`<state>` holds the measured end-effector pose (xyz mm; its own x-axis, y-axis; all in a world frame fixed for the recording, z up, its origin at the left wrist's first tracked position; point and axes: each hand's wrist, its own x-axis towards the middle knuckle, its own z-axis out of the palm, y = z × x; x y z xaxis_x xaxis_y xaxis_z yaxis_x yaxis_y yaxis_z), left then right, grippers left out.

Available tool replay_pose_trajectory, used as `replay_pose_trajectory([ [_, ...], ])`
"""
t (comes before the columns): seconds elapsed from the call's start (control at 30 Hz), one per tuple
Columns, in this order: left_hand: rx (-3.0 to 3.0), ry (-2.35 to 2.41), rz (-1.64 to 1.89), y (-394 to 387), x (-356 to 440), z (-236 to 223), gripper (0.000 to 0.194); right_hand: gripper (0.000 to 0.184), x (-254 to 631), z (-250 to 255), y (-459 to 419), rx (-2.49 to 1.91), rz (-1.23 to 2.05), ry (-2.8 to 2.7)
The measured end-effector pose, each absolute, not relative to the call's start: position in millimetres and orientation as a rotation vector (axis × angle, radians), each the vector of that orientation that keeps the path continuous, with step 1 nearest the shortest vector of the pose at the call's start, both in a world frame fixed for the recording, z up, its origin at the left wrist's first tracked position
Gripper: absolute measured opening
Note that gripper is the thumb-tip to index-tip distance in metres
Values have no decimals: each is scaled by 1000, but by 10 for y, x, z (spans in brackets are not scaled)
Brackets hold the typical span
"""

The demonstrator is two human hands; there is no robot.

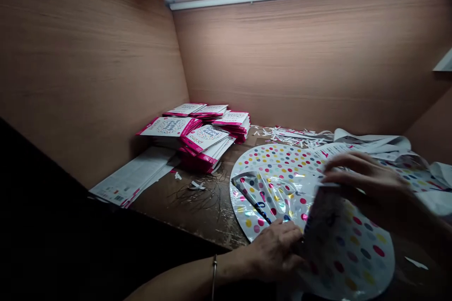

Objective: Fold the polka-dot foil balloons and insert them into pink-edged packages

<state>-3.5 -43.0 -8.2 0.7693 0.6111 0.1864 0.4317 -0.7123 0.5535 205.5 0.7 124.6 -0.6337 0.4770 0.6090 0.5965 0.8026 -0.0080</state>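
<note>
A round foil balloon (278,183), white with coloured dots, lies flat on the dark wooden table (197,207) and is partly folded over on itself. My left hand (273,251) presses and pinches the folded lower edge near me. My right hand (367,181) is blurred and grips the folded flap from above on the right. A thin bracelet (213,275) is on my left wrist.
Stacks of pink-and-white packaged cards (197,134) stand at the back left corner. A flat pile of printed sheets (136,176) lies against the left wall. White paper scraps (293,137) litter the back. More balloons (413,169) are heaped at the right. Wooden walls enclose the booth.
</note>
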Motion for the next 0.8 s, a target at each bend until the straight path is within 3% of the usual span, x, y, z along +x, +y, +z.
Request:
replay_pose_trajectory([
  [0.1,2403,760,483,-419,-109,-86,21,18,1220,1141,631,-685,124,-2736],
  [0.17,2308,831,492,-437,-143,-80,21,4,748,852,909,-653,350,-2872],
  [0.3,2037,963,563,-455,-179,-60,27,5,355,188,1161,-758,429,-2883],
  [0.43,1920,1039,570,-420,-200,-21,24,17,363,-82,1245,-832,477,-2834],
  [0.53,1951,1032,546,-428,-192,-21,25,27,343,-94,1302,-835,517,-2810],
  [0.63,2072,1048,489,-468,-188,-59,31,10,389,33,1408,-796,532,-2755],
  [0.8,2591,1044,491,-302,-407,40,58,11,915,818,1447,-873,339,-2392],
])
